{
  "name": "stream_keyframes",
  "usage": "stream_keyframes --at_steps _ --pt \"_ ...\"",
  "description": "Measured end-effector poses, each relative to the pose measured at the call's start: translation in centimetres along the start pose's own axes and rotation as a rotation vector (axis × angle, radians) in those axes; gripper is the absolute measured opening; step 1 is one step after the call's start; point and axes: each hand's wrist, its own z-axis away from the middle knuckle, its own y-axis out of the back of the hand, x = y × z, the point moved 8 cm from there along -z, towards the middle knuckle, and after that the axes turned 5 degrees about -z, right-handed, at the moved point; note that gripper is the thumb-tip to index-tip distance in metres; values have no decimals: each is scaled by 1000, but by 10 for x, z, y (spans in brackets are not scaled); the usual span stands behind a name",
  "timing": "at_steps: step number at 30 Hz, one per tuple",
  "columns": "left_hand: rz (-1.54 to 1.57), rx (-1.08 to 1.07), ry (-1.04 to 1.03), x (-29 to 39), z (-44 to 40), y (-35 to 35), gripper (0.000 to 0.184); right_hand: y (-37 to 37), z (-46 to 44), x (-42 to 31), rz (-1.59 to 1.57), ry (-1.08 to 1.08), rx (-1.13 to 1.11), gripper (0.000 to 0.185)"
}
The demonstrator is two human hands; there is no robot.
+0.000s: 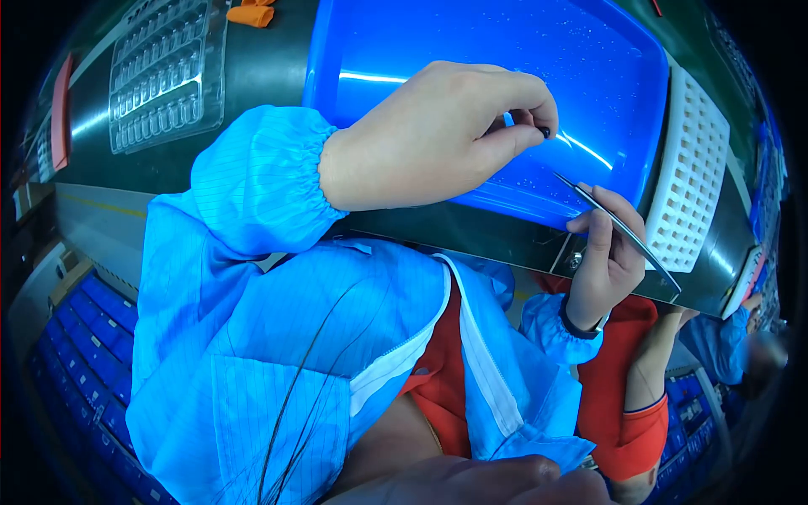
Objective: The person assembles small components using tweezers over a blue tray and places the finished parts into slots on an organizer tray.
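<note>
My left hand (429, 139) is over the blue tray (318, 76), its thumb and index finger pinched on a small dark piece (545, 132). In my right hand (608, 257), near the tray's front right edge, are thin metal tweezers (621, 227) between thumb and fingers. Their pointed tip is up and to the left, below the dark piece and apart from it. Tiny pale specks are scattered on the tray's floor. What the piece is, I cannot make out.
A clear plastic tray with rows of pockets (160, 80) lies at the left, near orange pieces (251, 15). A white foam block with rows of holes (688, 168) stands right of the blue tray. Another person in red (627, 387) is at the lower right.
</note>
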Motion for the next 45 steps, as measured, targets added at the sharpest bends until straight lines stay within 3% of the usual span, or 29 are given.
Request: stream_keyframes --at_steps 8,45 --pt "37 7 21 -7 11 -10 15 -10 -2 -3 114 46 -152 18" --pt "-124 16 35 -15 19 -18 15 -25 -4 1 210 173 -160 18"
